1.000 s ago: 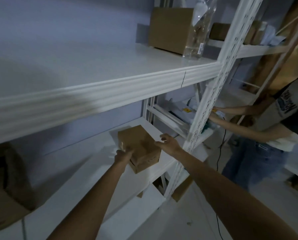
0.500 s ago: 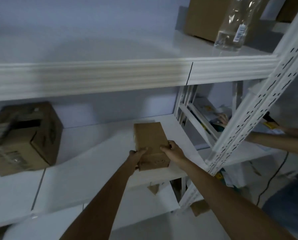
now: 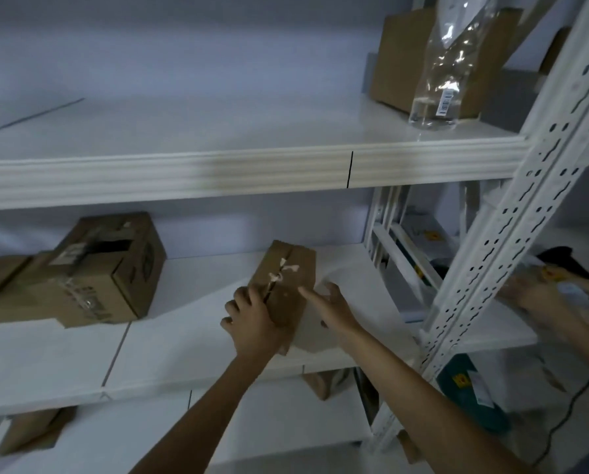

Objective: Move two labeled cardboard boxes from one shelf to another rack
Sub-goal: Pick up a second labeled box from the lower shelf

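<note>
A small brown cardboard box (image 3: 286, 275) with torn tape on its top is tilted over the middle shelf (image 3: 183, 336) of the white rack. My left hand (image 3: 252, 319) grips its near left side. My right hand (image 3: 330, 302) is on its right side, index finger lying across the box face and the other fingers spread. A larger labeled cardboard box (image 3: 91, 271) sits on the same shelf to the left, apart from my hands.
A perforated white upright (image 3: 512, 234) stands at the right. The upper shelf (image 3: 252, 172) holds a clear plastic bottle (image 3: 447, 70) in front of a cardboard box (image 3: 402, 63). Another person's hands (image 3: 542, 292) reach in at the right. More boxes lie on lower shelves.
The small box has been tipped up, its taped face now toward me. My view has shifted left and down, bringing the larger box further into sight. My right fingers have spread.
</note>
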The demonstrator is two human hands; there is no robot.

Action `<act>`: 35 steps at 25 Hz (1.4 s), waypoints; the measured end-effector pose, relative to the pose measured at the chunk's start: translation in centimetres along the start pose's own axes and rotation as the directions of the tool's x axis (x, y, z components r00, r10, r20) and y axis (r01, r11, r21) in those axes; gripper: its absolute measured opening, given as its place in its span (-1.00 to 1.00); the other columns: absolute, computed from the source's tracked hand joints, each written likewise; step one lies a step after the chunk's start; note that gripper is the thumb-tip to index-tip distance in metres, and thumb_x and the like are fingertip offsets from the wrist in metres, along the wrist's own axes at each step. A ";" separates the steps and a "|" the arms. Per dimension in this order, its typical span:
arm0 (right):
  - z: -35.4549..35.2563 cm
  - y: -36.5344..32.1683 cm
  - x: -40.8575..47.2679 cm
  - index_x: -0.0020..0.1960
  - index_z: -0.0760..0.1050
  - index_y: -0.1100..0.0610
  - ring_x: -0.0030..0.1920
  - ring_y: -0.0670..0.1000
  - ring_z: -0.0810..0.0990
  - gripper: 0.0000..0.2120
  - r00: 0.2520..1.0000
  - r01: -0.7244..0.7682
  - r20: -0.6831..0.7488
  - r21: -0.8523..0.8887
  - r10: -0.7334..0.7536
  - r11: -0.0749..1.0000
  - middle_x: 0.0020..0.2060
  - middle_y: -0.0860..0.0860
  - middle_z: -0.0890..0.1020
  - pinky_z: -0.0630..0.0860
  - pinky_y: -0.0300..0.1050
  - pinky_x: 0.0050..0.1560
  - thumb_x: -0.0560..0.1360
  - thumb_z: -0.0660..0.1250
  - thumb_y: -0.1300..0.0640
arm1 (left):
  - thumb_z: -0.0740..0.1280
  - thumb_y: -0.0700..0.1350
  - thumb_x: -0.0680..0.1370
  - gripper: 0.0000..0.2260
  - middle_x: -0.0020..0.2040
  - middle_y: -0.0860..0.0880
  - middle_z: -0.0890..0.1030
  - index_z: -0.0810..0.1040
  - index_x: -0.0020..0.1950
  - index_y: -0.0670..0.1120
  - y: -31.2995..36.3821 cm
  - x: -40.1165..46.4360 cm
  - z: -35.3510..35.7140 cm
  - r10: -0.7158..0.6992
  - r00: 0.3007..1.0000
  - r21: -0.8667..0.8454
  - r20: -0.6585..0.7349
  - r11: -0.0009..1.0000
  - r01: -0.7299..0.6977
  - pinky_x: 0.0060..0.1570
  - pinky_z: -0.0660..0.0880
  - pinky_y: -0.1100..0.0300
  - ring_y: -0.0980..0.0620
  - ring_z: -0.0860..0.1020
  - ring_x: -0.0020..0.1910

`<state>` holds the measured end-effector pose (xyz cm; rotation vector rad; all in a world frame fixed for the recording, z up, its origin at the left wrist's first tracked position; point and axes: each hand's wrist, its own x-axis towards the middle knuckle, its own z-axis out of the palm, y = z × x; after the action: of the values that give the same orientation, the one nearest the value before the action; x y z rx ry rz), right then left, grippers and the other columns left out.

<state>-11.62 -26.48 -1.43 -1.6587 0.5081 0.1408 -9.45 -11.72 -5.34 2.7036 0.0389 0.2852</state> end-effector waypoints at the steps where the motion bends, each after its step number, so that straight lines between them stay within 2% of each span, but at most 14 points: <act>1: 1.0 -0.7 -0.5 0.37 0.36 -0.03 0.24 0.08 0.52 -0.43 0.999 -0.027 0.034 0.066 0.024 0.997 0.31 0.04 0.53 0.46 0.08 0.29 0.44 0.40 -0.22 | 0.51 0.06 0.14 -0.26 0.27 -0.20 0.50 0.43 0.28 -0.12 0.4 -1.2 -0.5 0.147 0.983 0.135 -0.108 0.982 -0.132 0.02 0.40 -0.10 -0.27 0.48 0.14; 3: 2.3 -1.4 -0.5 0.26 0.49 0.02 0.13 0.07 0.56 -0.32 0.991 -0.117 0.078 0.181 0.104 0.977 0.21 0.04 0.61 0.50 0.11 0.19 0.27 0.47 -0.32 | 0.53 -0.09 0.06 -0.21 0.27 -0.26 0.53 0.40 0.27 -0.11 0.3 -2.9 -0.1 0.394 0.905 0.293 -0.158 0.894 -0.338 0.00 0.45 -0.17 -0.32 0.49 0.15; 5: 3.2 -1.2 -0.2 0.27 0.49 0.03 0.12 0.12 0.57 -0.10 0.969 -0.245 0.111 0.282 0.223 0.927 0.18 0.06 0.62 0.51 0.15 0.16 0.04 0.53 -0.38 | 0.59 -0.16 0.07 -0.15 0.33 -0.29 0.51 0.37 0.33 -0.08 -0.1 -3.9 0.1 0.526 0.844 0.385 -0.101 0.803 -0.455 0.01 0.51 -0.28 -0.34 0.42 0.25; 9: 3.9 1.7 2.3 0.21 0.58 0.03 0.11 0.19 0.64 0.10 0.942 -0.326 0.066 0.417 0.329 0.849 0.07 0.08 0.71 0.46 0.21 0.24 -0.29 0.64 -0.31 | 0.60 0.03 0.22 -0.20 0.36 -0.21 0.40 0.38 0.39 -0.08 -0.6 -5.2 1.0 0.654 0.754 0.545 0.057 0.613 -0.572 0.09 0.40 -0.21 -0.23 0.40 0.27; 11: 4.1 1.9 2.1 0.24 0.57 0.07 0.09 0.18 0.65 0.09 0.941 -0.335 0.088 0.400 0.328 0.853 0.05 0.09 0.72 0.48 0.16 0.23 -0.25 0.65 -0.28 | 0.57 0.07 0.24 -0.22 0.36 -0.21 0.39 0.38 0.39 -0.10 -0.6 -5.8 0.5 0.699 0.715 0.511 -0.017 0.621 -0.595 0.11 0.44 -0.19 -0.23 0.43 0.27; 14: 3.3 0.5 0.3 0.32 0.42 0.09 0.05 0.11 0.62 -0.09 0.954 -0.299 0.086 0.362 0.287 0.883 0.08 0.10 0.65 0.57 0.00 -0.03 0.07 0.62 -0.22 | 0.42 0.25 0.31 -0.25 0.34 -0.22 0.47 0.41 0.39 -0.10 -1.0 -7.6 -2.1 0.667 0.731 0.209 -0.143 0.742 -0.636 0.18 0.52 -0.18 -0.24 0.52 0.26; 17: 1.6 0.2 0.4 0.38 0.36 0.10 0.06 0.12 0.64 -0.02 0.978 -0.207 0.075 0.355 0.193 0.912 0.12 0.13 0.64 0.62 0.00 -0.07 0.07 0.64 -0.16 | 0.24 0.28 0.42 -0.33 0.29 -0.20 0.50 0.46 0.35 -0.18 -0.8 -5.4 -6.0 0.371 0.901 -0.059 -0.223 0.918 -0.392 0.20 0.49 -0.06 -0.19 0.50 0.24; 19: 0.9 0.2 0.0 0.40 0.27 0.06 0.09 0.12 0.64 -0.09 0.989 -0.140 0.092 0.305 0.117 0.942 0.12 0.13 0.64 0.62 0.05 0.00 0.19 0.63 -0.11 | 0.25 0.31 0.43 -0.25 0.36 -0.20 0.42 0.38 0.42 -0.21 -1.9 -1.4 -7.6 0.132 0.991 -0.204 -0.033 0.969 -0.136 0.29 0.40 -0.05 -0.22 0.43 0.32; 20: 0.6 0.2 -0.2 0.41 0.23 0.04 0.08 0.11 0.63 -0.16 0.991 -0.113 0.105 0.288 0.086 0.951 0.11 0.12 0.64 0.61 0.05 0.00 0.27 0.60 -0.06 | 0.31 0.31 0.43 -0.22 0.42 -0.20 0.37 0.31 0.48 -0.18 -2.8 0.6 -8.0 0.019 0.990 -0.282 0.143 0.959 0.022 0.36 0.37 -0.08 -0.23 0.39 0.39; 22: 0.1 0.3 -0.8 0.44 0.20 0.01 0.04 0.09 0.64 -0.23 0.989 -0.079 0.143 0.259 0.042 0.963 0.07 0.10 0.65 0.58 0.02 -0.05 0.37 0.55 0.04 | 0.42 0.31 0.38 -0.14 0.49 -0.19 0.35 0.24 0.53 -0.10 -4.8 2.9 -8.4 -0.017 0.834 -0.429 0.552 0.851 0.302 0.43 0.33 -0.16 -0.24 0.37 0.45; 24: -0.1 0.5 -1.2 0.45 0.21 -0.01 0.03 0.09 0.65 -0.26 0.983 -0.063 0.181 0.232 0.020 0.971 0.06 0.09 0.65 0.59 0.02 -0.04 0.40 0.53 0.09 | 0.53 0.34 0.21 -0.09 0.41 -0.18 0.51 0.39 0.45 -0.05 -6.5 2.9 -7.9 0.172 0.613 -0.567 0.771 0.624 0.538 0.41 0.37 -0.19 -0.23 0.49 0.37; 26: 0.0 0.7 -1.7 0.44 0.21 -0.04 0.08 0.12 0.65 -0.27 0.977 -0.041 0.214 0.206 -0.004 0.978 0.10 0.10 0.65 0.60 0.07 0.06 0.41 0.53 0.10 | 0.61 0.28 0.12 -0.08 0.30 -0.18 0.62 0.48 0.40 -0.05 -7.9 2.1 -7.0 0.286 0.567 -0.627 0.773 0.478 0.615 0.31 0.48 -0.18 -0.22 0.58 0.28; 29: 0.1 1.1 -1.8 0.45 0.20 -0.06 0.17 0.15 0.63 -0.24 0.970 -0.034 0.244 0.181 -0.011 0.983 0.17 0.11 0.64 0.54 0.16 0.24 0.39 0.54 0.04 | 0.59 0.23 0.21 -0.12 0.35 -0.16 0.60 0.44 0.47 -0.02 -9.2 1.5 -5.4 0.313 0.597 -0.673 0.738 0.391 0.627 0.33 0.44 -0.25 -0.25 0.54 0.34; 35: 0.0 0.6 -2.3 0.47 0.22 -0.03 0.17 0.16 0.61 -0.26 0.966 -0.038 0.257 0.217 -0.019 0.975 0.17 0.13 0.63 0.54 0.14 0.21 0.41 0.52 0.07 | 0.62 0.23 0.14 -0.05 0.32 -0.18 0.61 0.43 0.46 -0.03 -9.3 1.2 -6.1 0.300 0.640 -0.704 0.707 0.385 0.597 0.30 0.46 -0.26 -0.28 0.54 0.34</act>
<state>-13.90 -25.95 -1.15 -1.3958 0.3209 0.2934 -9.38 -0.62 -3.47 1.4035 -0.0722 -0.7579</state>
